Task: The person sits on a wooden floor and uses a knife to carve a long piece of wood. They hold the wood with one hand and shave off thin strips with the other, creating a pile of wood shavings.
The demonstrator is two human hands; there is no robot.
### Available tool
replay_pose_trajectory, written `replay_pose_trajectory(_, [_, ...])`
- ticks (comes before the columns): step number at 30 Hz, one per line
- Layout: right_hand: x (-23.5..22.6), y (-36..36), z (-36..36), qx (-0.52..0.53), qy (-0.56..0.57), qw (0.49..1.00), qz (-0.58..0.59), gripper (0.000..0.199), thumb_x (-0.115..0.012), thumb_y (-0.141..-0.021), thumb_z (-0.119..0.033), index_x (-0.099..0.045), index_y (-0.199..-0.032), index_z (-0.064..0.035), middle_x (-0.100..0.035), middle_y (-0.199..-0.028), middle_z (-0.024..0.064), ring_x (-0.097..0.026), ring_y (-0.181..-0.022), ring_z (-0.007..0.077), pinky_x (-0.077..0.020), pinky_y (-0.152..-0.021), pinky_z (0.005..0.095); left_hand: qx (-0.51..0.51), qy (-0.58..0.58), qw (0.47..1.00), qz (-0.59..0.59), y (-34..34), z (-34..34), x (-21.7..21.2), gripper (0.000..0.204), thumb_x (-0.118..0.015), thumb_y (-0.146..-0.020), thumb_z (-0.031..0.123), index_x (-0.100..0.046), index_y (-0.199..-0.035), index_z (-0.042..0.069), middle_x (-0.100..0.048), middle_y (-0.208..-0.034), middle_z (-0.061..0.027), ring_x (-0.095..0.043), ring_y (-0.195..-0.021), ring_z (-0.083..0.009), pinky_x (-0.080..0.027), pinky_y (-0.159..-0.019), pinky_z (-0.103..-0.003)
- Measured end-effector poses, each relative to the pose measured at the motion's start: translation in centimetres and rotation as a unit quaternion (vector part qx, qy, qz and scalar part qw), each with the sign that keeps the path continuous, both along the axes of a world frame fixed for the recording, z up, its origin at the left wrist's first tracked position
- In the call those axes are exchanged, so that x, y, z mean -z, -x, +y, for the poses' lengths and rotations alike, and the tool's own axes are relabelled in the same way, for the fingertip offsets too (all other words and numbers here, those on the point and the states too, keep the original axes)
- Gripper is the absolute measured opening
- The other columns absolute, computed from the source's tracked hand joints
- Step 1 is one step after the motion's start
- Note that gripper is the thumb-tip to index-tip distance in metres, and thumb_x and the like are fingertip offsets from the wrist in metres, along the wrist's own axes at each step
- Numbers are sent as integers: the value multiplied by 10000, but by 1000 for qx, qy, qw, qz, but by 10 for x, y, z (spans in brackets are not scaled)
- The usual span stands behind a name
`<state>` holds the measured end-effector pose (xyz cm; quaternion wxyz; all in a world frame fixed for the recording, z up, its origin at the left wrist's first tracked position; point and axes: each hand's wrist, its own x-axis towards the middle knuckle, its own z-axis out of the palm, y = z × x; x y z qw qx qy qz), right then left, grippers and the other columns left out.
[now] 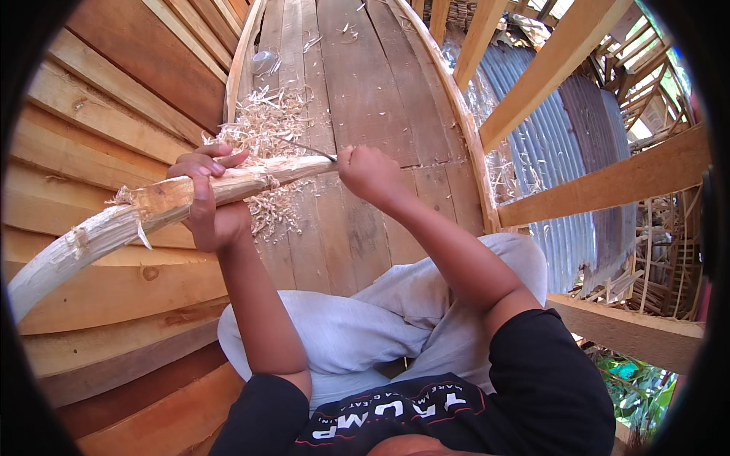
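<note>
A long, partly peeled wooden pole (84, 232) slants from the far left up toward the middle, its tapered end close to my right hand. My left hand (213, 205) is wrapped round it, the palm beneath and several fingers over the top. My right hand (370, 173) is closed in a fist on a knife; the handle is hidden in the fist. From there the thin dark knife blade (306, 147) points left, lying along the far side of the pole's tapered end. Loose curls of wood cling to the pole near my left hand.
Pale wood shavings (277, 121) lie heaped on the plank floor (365, 83) beyond the pole. A small clear cup (264, 62) sits farther back. A board wall (106, 159) rises at left; wooden rails (608, 175) and corrugated metal sheets (544, 144) are at right. My crossed legs (357, 327) are in front.
</note>
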<state>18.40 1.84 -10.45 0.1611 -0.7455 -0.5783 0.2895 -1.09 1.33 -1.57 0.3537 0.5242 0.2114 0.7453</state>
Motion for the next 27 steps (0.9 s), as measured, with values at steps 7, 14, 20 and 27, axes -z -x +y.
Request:
replay_pose_trajectory(7, [12,-10,-6,9,21,1000,18,507,-293,-947,-311,-671,-932,27,-654,-973,269,-621,-962,437,-478,-866,512,-39,115,992,-46,-6,3,-10,217,-544,-804,133,-486,-1007,79,-464,-650,-42,-537,-706,-204,-490,-832,-464])
replay_pose_trajectory(14, [16,-5,-6,22,9,999,30,487,-316,-936,-302,-680,-930,21,-664,-953,252,-630,-950,427,-478,-870,509,-94,121,978,-142,-3,9,1,125,-525,-758,117,-416,-814,136,-403,-600,-25,-438,-607,-159,-409,-649,-328])
replay_pose_trajectory(20, [63,-45,0,9,17,999,-39,425,-374,-922,-266,-678,-942,30,-669,-948,245,-641,-949,413,-490,-864,503,-69,110,978,-162,-4,9,0,101,-521,-757,124,-426,-787,141,-396,-589,-24,-420,-571,-161,-393,-611,-319])
replay_pose_trajectory(27, [45,-14,2,41,5,999,34,484,-325,-946,-290,-678,-893,36,-666,-941,253,-640,-914,430,-495,-836,500,-190,154,956,-163,-13,13,-4,102,-543,-756,129,-444,-768,105,-418,-607,-36,-443,-588,-169,-414,-631,-337])
